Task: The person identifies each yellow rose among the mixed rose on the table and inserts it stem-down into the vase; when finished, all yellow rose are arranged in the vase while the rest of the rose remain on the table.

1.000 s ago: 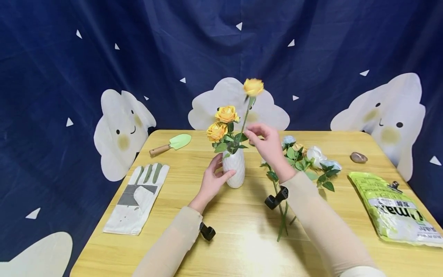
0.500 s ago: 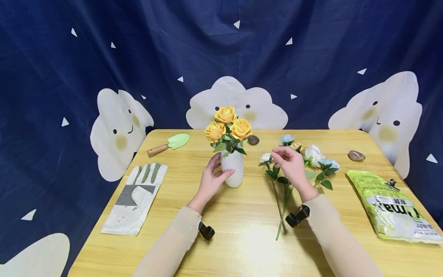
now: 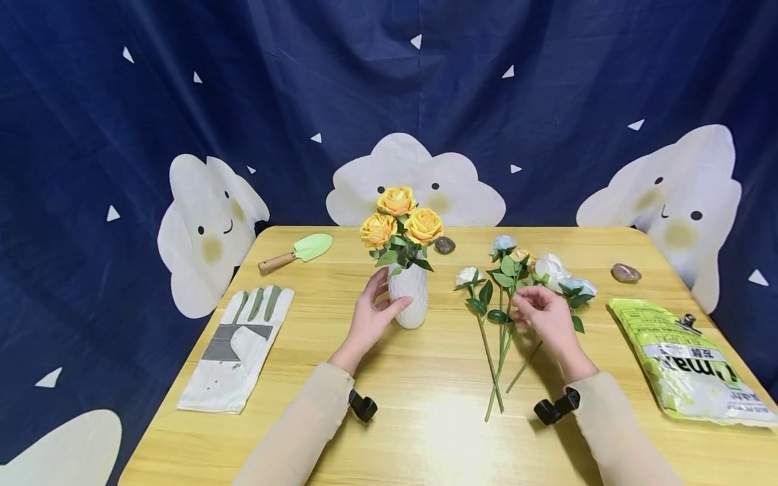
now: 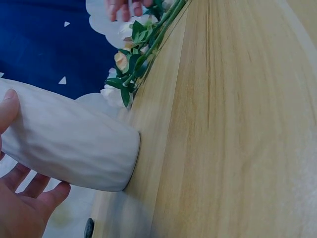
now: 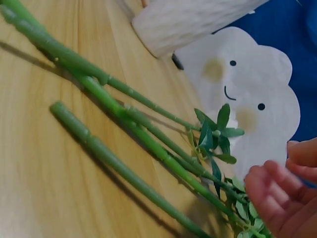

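Observation:
My left hand holds the white vase with fingers and thumb around its side. The textured vase stands upright on the table. Three yellow roses with green leaves rise from its mouth. My right hand is just over a loose pile of flowers, with its fingers loosely bent and nothing seen in them. Among the pile are a small white rose, a larger white rose and pale blue flowers. In the right wrist view several green stems lie beside the hand, apart from its fingers.
A cotton glove and a green trowel lie on the left of the wooden table. One dark stone is behind the vase, a brown stone at the right. The green-white bag carries a black clip.
My right hand has let go of the third yellow rose, now in the vase, and moved right and down to the flower pile. My left hand stays on the vase.

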### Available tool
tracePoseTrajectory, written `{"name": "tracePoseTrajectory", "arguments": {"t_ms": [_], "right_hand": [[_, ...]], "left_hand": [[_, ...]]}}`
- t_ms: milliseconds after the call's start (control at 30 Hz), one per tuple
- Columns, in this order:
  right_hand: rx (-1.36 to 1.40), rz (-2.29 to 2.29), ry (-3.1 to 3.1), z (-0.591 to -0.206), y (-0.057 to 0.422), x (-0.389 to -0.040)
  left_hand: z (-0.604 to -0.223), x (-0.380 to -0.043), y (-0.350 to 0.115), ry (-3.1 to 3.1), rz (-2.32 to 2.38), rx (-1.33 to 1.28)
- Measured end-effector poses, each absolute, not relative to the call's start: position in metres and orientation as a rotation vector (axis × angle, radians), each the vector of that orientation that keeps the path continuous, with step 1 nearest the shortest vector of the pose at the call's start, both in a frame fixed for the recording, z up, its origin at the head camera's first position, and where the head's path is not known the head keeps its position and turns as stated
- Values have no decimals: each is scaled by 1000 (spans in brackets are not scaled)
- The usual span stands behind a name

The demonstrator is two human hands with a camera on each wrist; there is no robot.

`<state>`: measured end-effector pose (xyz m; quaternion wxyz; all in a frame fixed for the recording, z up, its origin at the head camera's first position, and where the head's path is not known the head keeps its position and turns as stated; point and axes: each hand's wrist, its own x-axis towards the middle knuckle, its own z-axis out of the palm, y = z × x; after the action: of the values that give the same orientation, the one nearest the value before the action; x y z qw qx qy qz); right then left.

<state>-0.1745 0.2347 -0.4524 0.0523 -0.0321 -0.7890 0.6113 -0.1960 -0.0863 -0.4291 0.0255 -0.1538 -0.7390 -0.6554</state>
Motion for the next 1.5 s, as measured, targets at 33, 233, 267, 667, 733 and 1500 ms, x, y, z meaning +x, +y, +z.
{"name": "tracePoseTrajectory", "arguments": {"t_ms": [33, 233, 267, 667, 733, 1500], "right_hand": [[-116, 1880, -2410, -454, 236, -174], [-233, 1962, -2478, -456, 240, -174], [-260, 1983, -2483, -455, 240, -175], [-520, 2180, -2483, -458, 240, -191], [-519, 2159, -2504, -458, 239, -192], [-400, 2456, -2215, -449, 238, -191]], "left_hand": [[-429, -196, -86, -2282, -2025, -479], [-428, -195, -87, -2275, -2032, -486], [-427, -195, -87, -2276, -2034, -482], [-429, -195, -86, -2286, -2043, -476], [-430, -195, -86, -2292, -2042, -476], [-426, -194, -87, -2300, -2017, -465]]}}
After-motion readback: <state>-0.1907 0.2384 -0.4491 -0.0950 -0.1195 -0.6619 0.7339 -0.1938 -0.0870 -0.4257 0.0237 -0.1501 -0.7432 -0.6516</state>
